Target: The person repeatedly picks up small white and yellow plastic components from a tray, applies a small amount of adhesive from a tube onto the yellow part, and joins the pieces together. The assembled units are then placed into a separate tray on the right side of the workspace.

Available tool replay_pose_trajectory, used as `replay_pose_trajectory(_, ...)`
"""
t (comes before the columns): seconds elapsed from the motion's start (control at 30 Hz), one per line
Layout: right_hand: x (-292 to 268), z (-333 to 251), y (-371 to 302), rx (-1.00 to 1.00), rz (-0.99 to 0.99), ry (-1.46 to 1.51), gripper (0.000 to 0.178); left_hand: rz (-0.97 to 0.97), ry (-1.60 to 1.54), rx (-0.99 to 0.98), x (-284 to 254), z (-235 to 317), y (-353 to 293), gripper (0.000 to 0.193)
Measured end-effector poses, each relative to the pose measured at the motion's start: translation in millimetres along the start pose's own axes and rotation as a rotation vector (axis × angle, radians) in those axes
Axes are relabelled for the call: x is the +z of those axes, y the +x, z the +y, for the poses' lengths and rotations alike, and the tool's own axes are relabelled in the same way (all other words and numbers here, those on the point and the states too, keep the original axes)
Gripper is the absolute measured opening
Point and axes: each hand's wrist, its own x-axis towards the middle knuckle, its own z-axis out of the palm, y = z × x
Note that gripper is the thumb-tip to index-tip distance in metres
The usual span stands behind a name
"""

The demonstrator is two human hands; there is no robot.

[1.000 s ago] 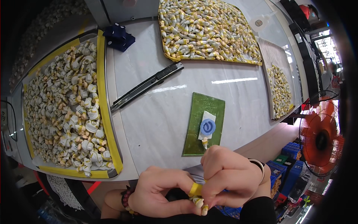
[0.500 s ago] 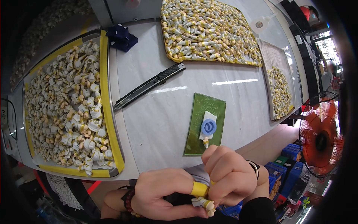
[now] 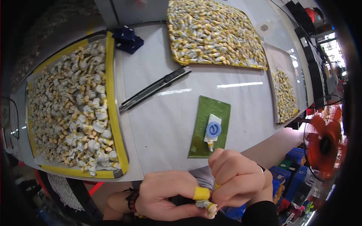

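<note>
Low in my feed, the left hand (image 3: 166,194) pinches a small white-and-yellow figurine (image 3: 206,205) between thumb and forefinger, the forefinger wrapped in yellow tape (image 3: 201,193). At 2 o'clock from the piece, the right hand (image 3: 238,179) curls, its fingers bunched; I cannot tell whether they grip anything. Both hands work just short of the table's near edge. At 12 o'clock, a green mat (image 3: 205,110) bears a blue disc (image 3: 213,129) and a second figurine (image 3: 210,144). I see bare marbled tabletop (image 3: 158,139) at 11 o'clock, with a black utility knife (image 3: 158,87) beyond. Trays bound that space: a heaped, yellow-edged tray (image 3: 112,94) at 10, a full tray (image 3: 249,67) past the mat at 12, a part-filled tray (image 3: 279,58) at 1. Off the table, an orange fan (image 3: 323,143) stands at 2 o'clock near blue crates (image 3: 298,175).
</note>
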Motion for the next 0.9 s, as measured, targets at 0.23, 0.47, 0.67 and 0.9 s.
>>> replay_pose_trajectory(0.23, 10.2, -3.4, -1.9, -0.004, 0.076, 0.023, 0.022, -0.082, 0.486, 0.036, -11.3, 37.3, -2.4, 0.026)
replay_pose_trajectory(0.47, -10.5, -9.4, -21.7, 0.041, 0.239, -0.162, 0.03, -0.047, 1.755, -0.281, -73.7, 156.2, 4.5, 0.048)
replay_pose_trajectory(0.67, -11.6, -9.4, -26.4, 0.037, 0.33, -0.227, 0.032, 0.448, 1.725, -0.255, -204.5, 187.7, 72.8, 0.039)
replay_pose_trajectory(0.9, -20.9, -18.5, -41.2, 0.064, 0.377, -0.333, 0.029, 0.425, 1.987, -0.398, -373.8, 199.6, 100.7, 0.042)
